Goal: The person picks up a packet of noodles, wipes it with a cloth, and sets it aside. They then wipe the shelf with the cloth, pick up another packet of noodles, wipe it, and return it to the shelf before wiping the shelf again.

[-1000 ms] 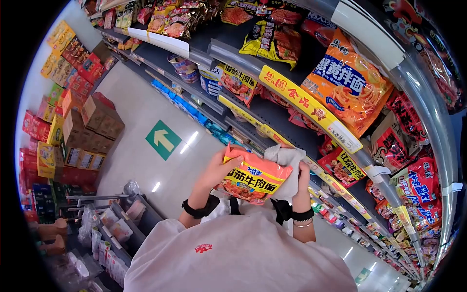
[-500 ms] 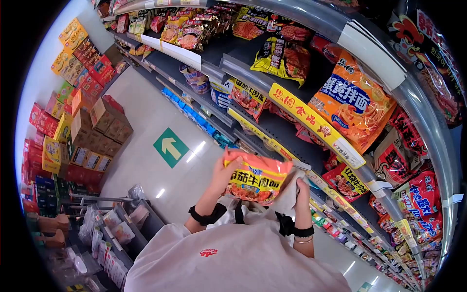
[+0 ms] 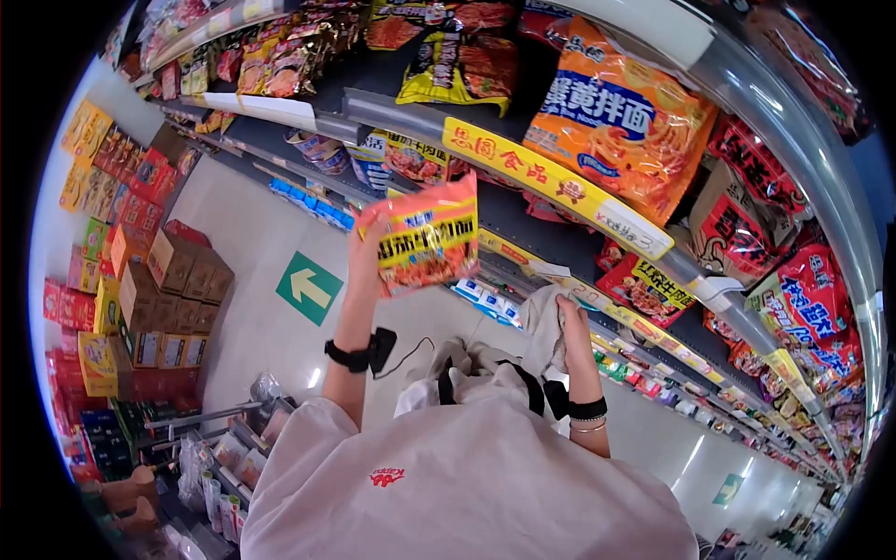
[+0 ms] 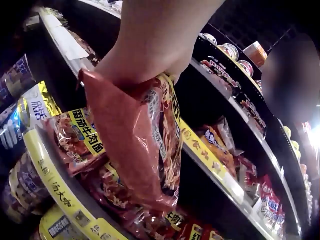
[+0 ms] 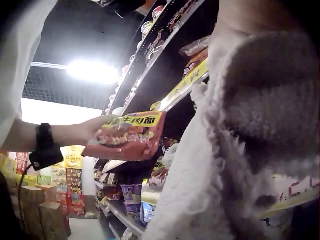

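Two hands are up before us in the head view. With our left grip (image 3: 366, 254) we are pinching the left end of a pink noodle packet (image 3: 429, 241), just above the middle of the frame, its printed front turned up to us; some of the fingers are hidden. With our right grip (image 3: 575, 327), right of centre and lower down, we are pinching a pale grey cloth (image 3: 543, 327) that hangs beside the fingers, well apart from the packet. We cannot tell whether the packet touches the shelf behind it.

Across the upper right of the frame we see an orange packet (image 3: 623, 126) on the shelf, above a yellow label strip (image 3: 560, 182). A smaller red packet (image 3: 647, 287) lies on the level below, right of the cloth. To the left, on the floor, we have a green arrow sign (image 3: 310, 287) and, farther left, stacked cardboard boxes (image 3: 187, 271). We wear a black band on each wrist and a pale shirt (image 3: 457, 485) fills the bottom centre.
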`<state>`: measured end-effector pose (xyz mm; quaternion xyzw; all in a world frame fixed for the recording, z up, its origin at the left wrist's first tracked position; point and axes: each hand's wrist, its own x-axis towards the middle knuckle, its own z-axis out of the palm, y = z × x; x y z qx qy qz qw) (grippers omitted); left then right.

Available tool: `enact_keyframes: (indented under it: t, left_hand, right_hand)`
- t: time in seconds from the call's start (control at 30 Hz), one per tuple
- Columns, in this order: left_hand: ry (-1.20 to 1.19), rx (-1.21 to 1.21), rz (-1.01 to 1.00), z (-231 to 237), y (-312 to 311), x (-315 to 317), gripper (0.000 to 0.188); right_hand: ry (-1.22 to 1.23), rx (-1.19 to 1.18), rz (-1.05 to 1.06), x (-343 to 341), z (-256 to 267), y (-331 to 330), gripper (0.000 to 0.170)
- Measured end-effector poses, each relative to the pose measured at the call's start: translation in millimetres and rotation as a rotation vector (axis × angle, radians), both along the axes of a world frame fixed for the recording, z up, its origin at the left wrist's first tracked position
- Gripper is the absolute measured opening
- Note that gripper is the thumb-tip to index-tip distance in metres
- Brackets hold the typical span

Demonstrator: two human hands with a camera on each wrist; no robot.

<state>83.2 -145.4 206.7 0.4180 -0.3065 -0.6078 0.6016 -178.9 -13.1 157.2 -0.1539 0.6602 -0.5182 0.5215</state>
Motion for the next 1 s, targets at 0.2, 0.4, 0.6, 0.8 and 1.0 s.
enact_keyframes:
  t: [0.2,0.4,0.6,0.8,1.0]
  left_hand:
    - [-0.125,-0.18,-0.21,1,-59,-33,0.028]
    - [-0.13,-0.264,-0.407,-27,-108,-71,0.032]
    - [-0.239,-0.159,-0.364,-64,-135,-91,0.04]
    - [-0.326,-0.11,-0.342,-89,-153,-109,0.044]
    - [-0.372,-0.13,-0.306,-106,-162,-112,0.047]
  right_hand:
    - [0.007,0.0,-0.027,-4,-7,8,0.056]
    - [0.043,-0.03,0.012,0,8,19,0.057]
    - [0.048,0.033,0.108,-7,-20,33,0.047]
    - [0.068,0.017,0.051,0,-17,42,0.036]
    - [0.083,-0.05,0.022,1,-20,45,0.03]
